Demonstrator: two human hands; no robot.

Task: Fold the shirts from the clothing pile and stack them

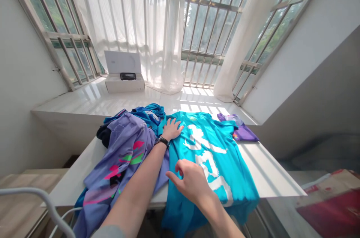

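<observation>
A turquoise T-shirt (182, 148) with large white brush-like characters lies spread over the white table, its lower part hanging past the front edge. My left hand (172, 129), a black-strapped watch on its wrist, rests flat with spread fingers on the shirt's upper left part near the sleeve. Over the lower left part of the shirt is my right hand (192, 178); its fingers are loosely bent, the thumb stands apart, and no cloth shows between them. Whether it touches the shirt is unclear. Beside my left forearm lies a rumpled pile with a lavender printed garment (126, 133) on top.
A folded purple garment (246, 133) lies at the table's (270, 174) back right. An opened white box (125, 86) with a black device (128, 76) stands on the window ledge (84, 97). A cable (28, 191) curves in at lower left; a red bag (334, 208) is at right.
</observation>
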